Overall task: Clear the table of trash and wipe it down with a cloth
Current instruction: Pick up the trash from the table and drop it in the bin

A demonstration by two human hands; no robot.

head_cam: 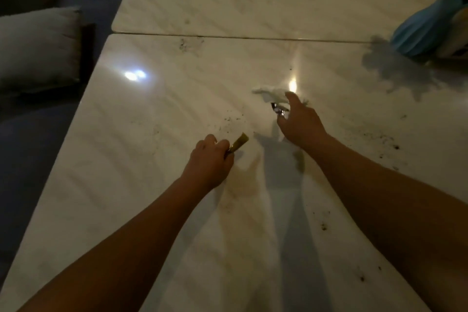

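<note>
My left hand (210, 159) is closed around a small yellow-green wrapper (239, 143) whose end sticks out past my fingers, just above the white marble table (152, 185). My right hand (301, 121) reaches forward with a shiny foil scrap (279, 110) pinched in its fingers. A crumpled white tissue (269, 92) lies on the table right beyond that hand's fingertips. Dark crumbs (233, 119) are scattered between my hands and to the right (385, 139).
A seam (228, 35) splits the tabletop into a near and a far slab. A blue ribbed vase (420, 30) with leaves stands at the far right. Grey cushions (38, 45) lie on seating off the table's left edge.
</note>
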